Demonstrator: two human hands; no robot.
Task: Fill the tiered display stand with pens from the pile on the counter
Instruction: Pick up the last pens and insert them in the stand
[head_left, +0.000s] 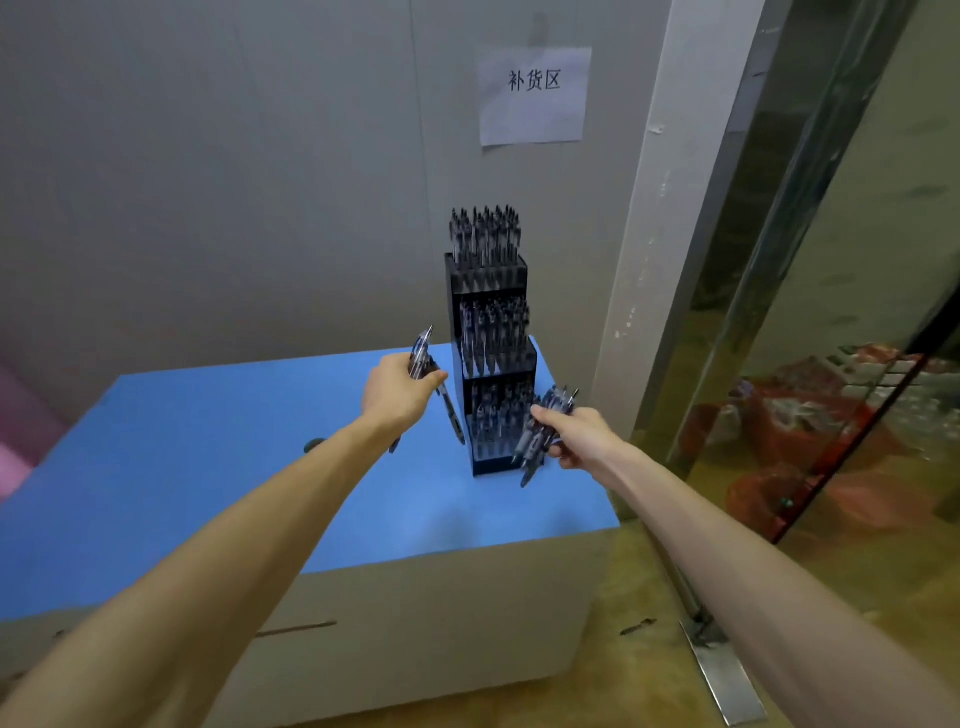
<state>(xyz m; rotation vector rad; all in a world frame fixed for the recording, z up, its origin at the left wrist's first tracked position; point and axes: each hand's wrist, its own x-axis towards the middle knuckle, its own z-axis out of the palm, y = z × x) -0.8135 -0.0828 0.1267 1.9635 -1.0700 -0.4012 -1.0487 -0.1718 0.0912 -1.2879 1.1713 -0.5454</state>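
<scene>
A black tiered display stand (485, 275) stands upright at the far right of the blue counter (208, 457), its three tiers packed with several dark pens. My left hand (397, 392) grips a few pens (423, 353) just left of the stand's middle tier. My right hand (576, 436) grips a bundle of pens (543, 426) in front of the lowest tier, tips pointing down towards the counter.
A grey wall with a paper sign (535, 93) rises behind the stand. Right of the counter are a white post (654, 234) and a glass door (831, 260). A pen (638, 626) lies on the floor by the counter's right side. Pink material (21, 441) shows at far left.
</scene>
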